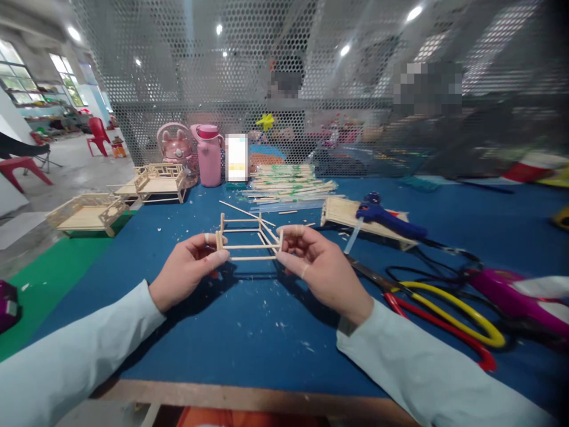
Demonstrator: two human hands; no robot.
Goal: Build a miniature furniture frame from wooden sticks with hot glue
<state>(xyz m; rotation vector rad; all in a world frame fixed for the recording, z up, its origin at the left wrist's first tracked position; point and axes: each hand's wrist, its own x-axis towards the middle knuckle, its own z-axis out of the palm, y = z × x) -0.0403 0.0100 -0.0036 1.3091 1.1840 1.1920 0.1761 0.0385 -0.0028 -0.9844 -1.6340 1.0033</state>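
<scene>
A small frame of thin wooden sticks is held up over the blue table between my two hands. My left hand pinches its left corner post between thumb and fingers. At the right corner, the thumb and fingers of my right hand close on the post. Loose sticks lie just behind the frame. A bundle of sticks with green marks rests farther back. Right of my right hand are a blue glue gun and large scissors with red and yellow handles.
Finished-looking miniature wooden benches stand at the left and back left. Another wooden piece lies under the glue gun. A pink bottle and a lit phone stand before the mesh. A purple tool and cables lie right.
</scene>
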